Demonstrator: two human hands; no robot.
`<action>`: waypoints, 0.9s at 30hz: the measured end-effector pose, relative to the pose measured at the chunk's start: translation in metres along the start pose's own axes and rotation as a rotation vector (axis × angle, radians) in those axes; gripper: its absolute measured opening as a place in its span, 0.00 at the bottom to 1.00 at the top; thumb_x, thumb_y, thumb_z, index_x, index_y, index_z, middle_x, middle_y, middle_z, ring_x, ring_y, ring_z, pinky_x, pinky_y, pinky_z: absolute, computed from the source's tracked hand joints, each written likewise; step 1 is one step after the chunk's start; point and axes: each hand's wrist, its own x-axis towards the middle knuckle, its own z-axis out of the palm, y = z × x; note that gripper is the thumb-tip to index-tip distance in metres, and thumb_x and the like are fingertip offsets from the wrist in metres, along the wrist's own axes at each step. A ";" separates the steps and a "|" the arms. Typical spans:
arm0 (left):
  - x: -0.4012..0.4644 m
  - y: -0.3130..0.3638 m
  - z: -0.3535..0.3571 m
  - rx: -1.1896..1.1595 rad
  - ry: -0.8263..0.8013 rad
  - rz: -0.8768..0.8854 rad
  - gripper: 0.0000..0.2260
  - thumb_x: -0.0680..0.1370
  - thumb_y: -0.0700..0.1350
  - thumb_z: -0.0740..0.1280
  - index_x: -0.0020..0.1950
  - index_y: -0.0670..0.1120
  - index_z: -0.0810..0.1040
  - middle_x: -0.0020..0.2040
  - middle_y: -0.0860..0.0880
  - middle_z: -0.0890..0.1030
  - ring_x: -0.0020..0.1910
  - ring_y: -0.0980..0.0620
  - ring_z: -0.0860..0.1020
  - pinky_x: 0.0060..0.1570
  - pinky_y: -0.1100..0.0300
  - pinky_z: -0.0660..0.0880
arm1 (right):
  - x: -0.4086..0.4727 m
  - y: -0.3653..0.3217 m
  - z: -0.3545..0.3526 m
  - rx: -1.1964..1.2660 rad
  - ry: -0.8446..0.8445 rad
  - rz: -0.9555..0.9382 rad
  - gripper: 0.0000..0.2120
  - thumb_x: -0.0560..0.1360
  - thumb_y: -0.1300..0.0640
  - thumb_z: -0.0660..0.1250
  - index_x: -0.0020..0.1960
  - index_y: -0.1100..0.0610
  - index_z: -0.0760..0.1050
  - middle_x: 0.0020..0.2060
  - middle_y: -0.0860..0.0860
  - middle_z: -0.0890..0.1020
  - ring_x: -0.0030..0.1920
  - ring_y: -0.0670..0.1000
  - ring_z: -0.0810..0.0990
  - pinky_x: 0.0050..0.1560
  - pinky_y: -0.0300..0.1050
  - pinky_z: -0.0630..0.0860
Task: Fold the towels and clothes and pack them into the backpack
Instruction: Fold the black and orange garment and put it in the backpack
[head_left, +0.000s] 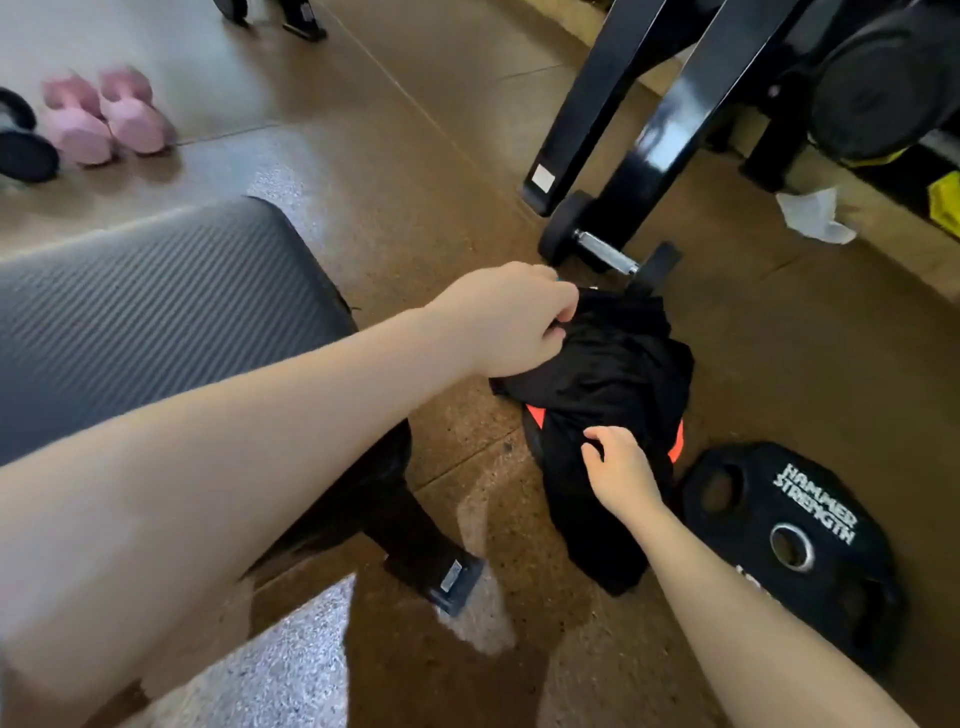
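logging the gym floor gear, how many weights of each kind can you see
pink hex dumbbells: 2
black dumbbells with chrome handles: 2
black Hammer Strength weight plate: 1
total: 5

"HAMMER STRENGTH" on black weight plate (789, 545).

Backpack (597, 415) lies on floor (415, 156), right of bench (156, 301). Weight plate (789, 545) just right of backpack. Dumbbell (602, 249) just beyond it. Two dumbbells (104, 119) far left.
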 end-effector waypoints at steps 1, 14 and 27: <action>0.010 0.002 0.006 0.046 -0.037 0.011 0.10 0.78 0.47 0.58 0.57 0.46 0.73 0.54 0.46 0.74 0.55 0.45 0.73 0.51 0.52 0.72 | 0.007 0.007 0.006 -0.054 -0.026 -0.002 0.16 0.80 0.56 0.57 0.66 0.58 0.70 0.71 0.56 0.65 0.67 0.58 0.66 0.65 0.50 0.65; 0.048 -0.030 0.053 0.004 -0.324 -0.155 0.07 0.75 0.47 0.60 0.48 0.47 0.76 0.48 0.46 0.79 0.50 0.44 0.76 0.52 0.50 0.74 | 0.121 0.020 0.044 -0.492 -0.316 -0.099 0.18 0.82 0.53 0.51 0.72 0.46 0.60 0.76 0.51 0.52 0.75 0.55 0.52 0.68 0.52 0.58; 0.055 -0.032 0.042 -0.207 -0.194 -0.279 0.06 0.75 0.47 0.60 0.48 0.47 0.74 0.47 0.46 0.79 0.49 0.44 0.76 0.50 0.50 0.76 | 0.086 -0.035 -0.022 0.478 0.143 -0.016 0.03 0.78 0.61 0.62 0.50 0.58 0.73 0.44 0.50 0.77 0.48 0.50 0.75 0.53 0.44 0.70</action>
